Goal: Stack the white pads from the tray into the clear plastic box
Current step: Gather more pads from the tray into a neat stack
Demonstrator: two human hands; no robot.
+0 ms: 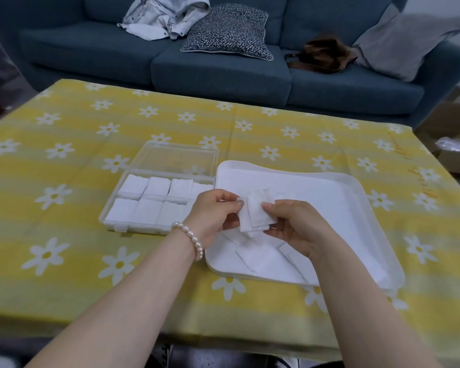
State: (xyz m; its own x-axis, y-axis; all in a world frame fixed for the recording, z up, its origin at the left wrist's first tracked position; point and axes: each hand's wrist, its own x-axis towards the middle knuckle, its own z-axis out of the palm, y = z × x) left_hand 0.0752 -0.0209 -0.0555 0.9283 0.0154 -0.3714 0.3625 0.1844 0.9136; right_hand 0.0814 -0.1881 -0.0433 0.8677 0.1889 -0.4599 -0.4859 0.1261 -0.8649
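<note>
Both forearms reach in over the near table (64,134) edge. The left hand (213,213) and right hand (292,224) meet above the white tray (367,208), fingers (270,207) curled, pinching a few white pads (256,215) between them. Left of the fingers sits the clear plastic box (112,211), lid open, pads in rows; bare tablecloth lies beyond.

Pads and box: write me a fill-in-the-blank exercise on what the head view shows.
1. Both hands hold white pads above the ____.
2. The clear box, its lid open, lies to the ____ of the tray.
3. The left hand has a ____ bracelet at its wrist.
4. The right hand pinches the pads with ____ and fingers.

Missing words: tray; left; pearl; thumb
</note>
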